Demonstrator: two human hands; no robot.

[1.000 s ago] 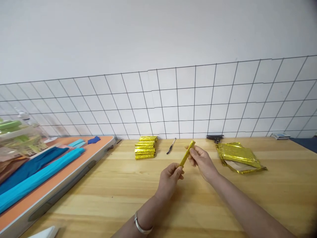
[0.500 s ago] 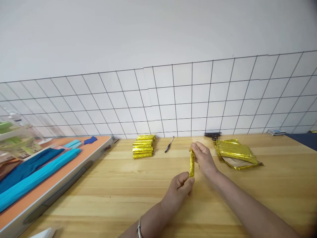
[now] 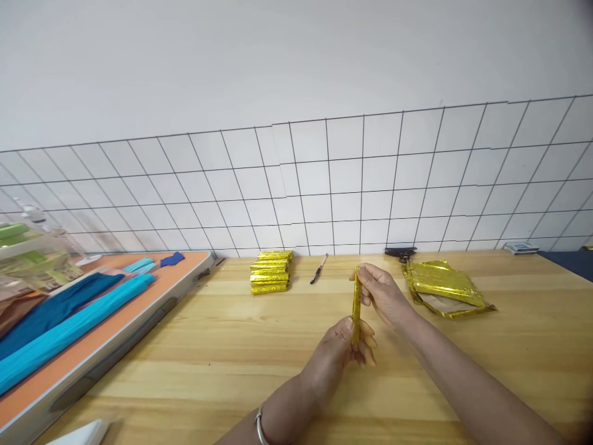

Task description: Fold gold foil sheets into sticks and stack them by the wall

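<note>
A narrow gold foil strip stands roughly upright between my two hands, above the wooden table. My right hand pinches its top end between thumb and fingers. Lower down, my left hand holds the bottom end, thumb on the near side and the other fingers partly spread behind it. Several gold foil pieces lie in a row at the back of the table. Right of my hands lies a flat gold foil packet with a brownish inner part showing.
A pen and a black clip-like object lie near the wall. On the left, an orange-topped surface bears blue fabric rolls and a basket. A white object's corner shows at the lower left.
The fingers of my left hand have spread from a closed grip, and more of the strip's lower end shows. The strip has shifted slightly left. The view has moved a little.
</note>
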